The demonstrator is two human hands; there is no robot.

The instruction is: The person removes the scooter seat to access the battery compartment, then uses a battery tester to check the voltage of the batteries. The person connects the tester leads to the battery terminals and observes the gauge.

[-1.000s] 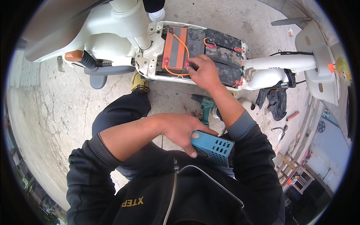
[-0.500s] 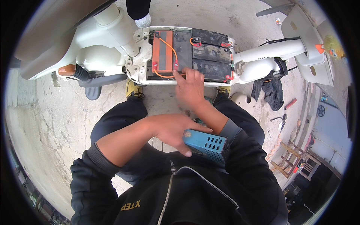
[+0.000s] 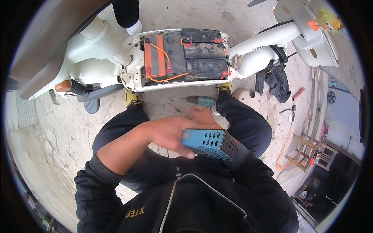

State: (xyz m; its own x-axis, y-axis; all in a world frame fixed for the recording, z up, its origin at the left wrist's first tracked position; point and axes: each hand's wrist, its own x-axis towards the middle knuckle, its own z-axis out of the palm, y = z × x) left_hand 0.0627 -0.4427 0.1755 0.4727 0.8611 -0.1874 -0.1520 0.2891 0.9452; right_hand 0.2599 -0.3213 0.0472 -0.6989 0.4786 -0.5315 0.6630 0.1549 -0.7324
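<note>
My left hand (image 3: 171, 134) is wrapped round a blue metal box (image 3: 210, 141) with rows of slots and round holes, held in front of my jacket. Just beyond it is my right hand (image 3: 203, 115), lowered between my knees; its fingers are blurred and partly covered by the left hand and the box. Ahead lies the open white scooter floor (image 3: 134, 79). In it are an orange-and-grey battery (image 3: 155, 58) and several black batteries (image 3: 204, 50), joined by orange cables (image 3: 171, 79) with red terminals.
A teal power screwdriver (image 3: 200, 101) lies on the concrete between my yellow shoes. To the right are a white cover piece (image 3: 248, 99), a black cloth (image 3: 278, 83), a red tube (image 3: 298, 94) and a wooden stool (image 3: 307, 149). A dark trouser leg (image 3: 126, 11) shows beyond the scooter.
My right hand has drawn back from the battery terminal toward me, down behind the box. The box in my left hand has turned slightly. The power screwdriver has come into sight.
</note>
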